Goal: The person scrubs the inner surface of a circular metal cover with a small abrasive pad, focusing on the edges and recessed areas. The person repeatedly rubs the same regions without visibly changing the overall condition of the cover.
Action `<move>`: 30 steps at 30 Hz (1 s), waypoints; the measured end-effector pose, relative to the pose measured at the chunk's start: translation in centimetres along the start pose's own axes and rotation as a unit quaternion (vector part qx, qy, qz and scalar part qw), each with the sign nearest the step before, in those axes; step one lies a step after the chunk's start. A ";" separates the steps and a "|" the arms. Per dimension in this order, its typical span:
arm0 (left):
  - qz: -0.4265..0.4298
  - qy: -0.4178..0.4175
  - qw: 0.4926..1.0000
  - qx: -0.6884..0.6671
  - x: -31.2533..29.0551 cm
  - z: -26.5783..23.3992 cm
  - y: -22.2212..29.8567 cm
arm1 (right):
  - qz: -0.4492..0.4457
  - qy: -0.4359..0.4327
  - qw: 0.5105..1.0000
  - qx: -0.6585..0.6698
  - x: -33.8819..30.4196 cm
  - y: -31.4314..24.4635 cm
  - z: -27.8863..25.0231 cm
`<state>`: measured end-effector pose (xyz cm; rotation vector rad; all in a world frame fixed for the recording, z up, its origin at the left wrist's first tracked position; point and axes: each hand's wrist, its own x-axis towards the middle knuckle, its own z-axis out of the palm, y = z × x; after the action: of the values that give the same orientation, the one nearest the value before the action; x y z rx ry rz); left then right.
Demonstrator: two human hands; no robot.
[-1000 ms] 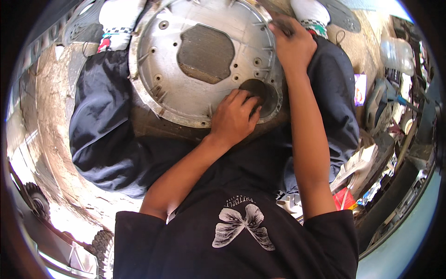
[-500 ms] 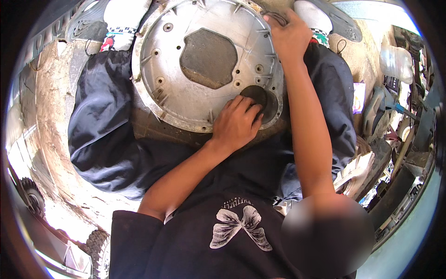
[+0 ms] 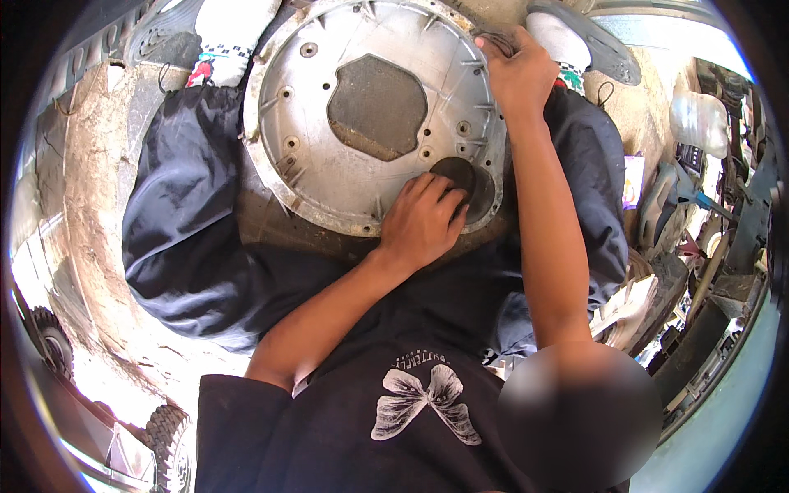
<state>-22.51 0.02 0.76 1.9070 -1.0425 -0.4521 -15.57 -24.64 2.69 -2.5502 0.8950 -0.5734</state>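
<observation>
A large round cast-metal bell housing lies between my legs, with an irregular opening at its middle and a smaller round hole at the lower right. My left hand is closed over its near edge beside the round hole, fingers curled onto the metal. On the upper right rim is my right hand, its fingers closed around a dark, folded piece pressed to the rim. What that piece is made of I cannot make out, as the fingers partly cover it.
My dark-trousered legs flank the housing, with grey sandals beyond. To the right are a clear plastic container, a blue-and-grey tool and assorted metal parts. Tyres show at the lower left.
The housing appears slightly further right in the picture. My right hand has slid a little down along the rim with the dark piece; my left hand keeps its hold.
</observation>
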 end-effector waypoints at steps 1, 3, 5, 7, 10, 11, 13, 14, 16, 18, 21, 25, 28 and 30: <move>0.006 0.006 1.000 0.002 0.0 0.0 0.0 | -0.011 0.006 1.000 -0.022 0.0 0.0 0.0; 0.004 0.004 1.000 0.005 -0.1 -0.2 0.1 | -0.001 0.005 1.000 0.030 -0.2 0.4 0.2; 0.005 0.006 1.000 0.007 -0.1 -0.2 0.1 | 0.008 0.005 1.000 0.010 0.0 0.7 0.3; 0.009 0.011 1.000 0.006 -0.1 0.1 0.0 | 0.018 0.005 0.997 -0.080 0.5 1.0 0.5; 0.002 0.014 1.000 0.003 -0.3 0.1 -0.2 | 0.024 -0.012 1.000 -0.014 -0.4 0.1 0.1; 0.005 0.012 1.000 0.005 -0.3 0.1 -0.1 | 0.024 -0.006 0.999 -0.028 -0.3 0.2 0.1; 0.011 0.007 1.000 0.009 -0.1 0.2 -0.1 | 0.024 0.005 0.998 -0.056 0.4 0.6 0.2; 0.008 0.006 1.000 0.012 -0.1 0.1 -0.1 | 0.015 0.002 0.999 -0.037 0.2 0.4 0.2; 0.002 0.004 1.000 0.016 -0.2 0.0 0.0 | -0.003 -0.004 1.000 0.000 -0.5 0.1 0.1; 0.008 0.009 1.000 0.009 -0.1 0.0 0.0 | 0.014 0.001 1.000 -0.025 0.3 0.0 0.0; 0.022 0.009 1.000 0.007 0.0 -0.1 -0.1 | 0.002 0.007 1.000 0.005 0.2 0.9 0.6; 0.017 0.010 1.000 0.001 0.0 -0.2 0.0 | -0.006 0.015 1.000 -0.012 0.7 1.2 0.4; 0.025 0.008 1.000 0.010 -0.1 -0.1 -0.1 | 0.007 0.027 0.999 0.046 0.2 1.4 0.8; 0.031 0.005 0.999 0.004 -0.1 -0.4 0.0 | 0.019 0.013 1.000 0.021 0.0 1.2 0.6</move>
<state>-22.34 0.25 0.99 1.8758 -1.0949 -0.4035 -15.87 -25.39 1.68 -2.4876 0.9292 -0.6077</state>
